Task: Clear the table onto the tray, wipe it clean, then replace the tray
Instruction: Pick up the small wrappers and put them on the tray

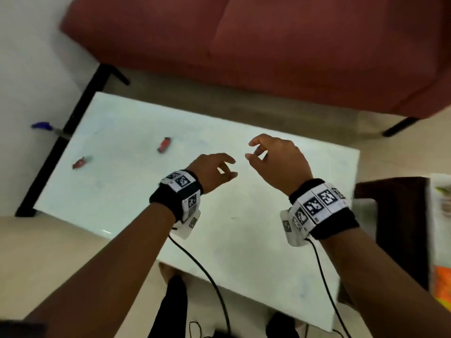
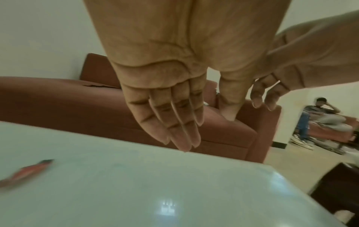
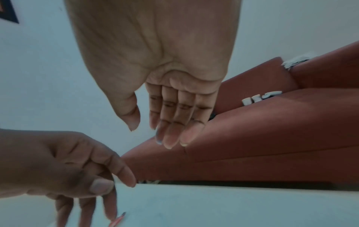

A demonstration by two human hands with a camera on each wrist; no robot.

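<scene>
Two small red wrappers lie on the left part of the white table (image 1: 244,252): one wrapper (image 1: 164,145) further in, the other wrapper (image 1: 80,163) near the left edge. My left hand (image 1: 233,168) and right hand (image 1: 249,150) hover side by side over the table's middle, fingers relaxed and loosely bent, holding nothing. The left wrist view shows my left hand (image 2: 207,132) empty above the table (image 2: 174,192), with a blurred red wrapper (image 2: 25,172) to its left. In the right wrist view my right hand (image 3: 150,135) is empty too. I cannot make out a tray with certainty.
A red sofa (image 1: 268,50) runs along the table's far side. A dark brown stool (image 1: 395,215) stands at the right, with a light thing bearing orange and green (image 1: 440,240) at the frame's edge. A blue object (image 1: 42,125) lies on the floor at left. A seated person (image 2: 320,113) is far off.
</scene>
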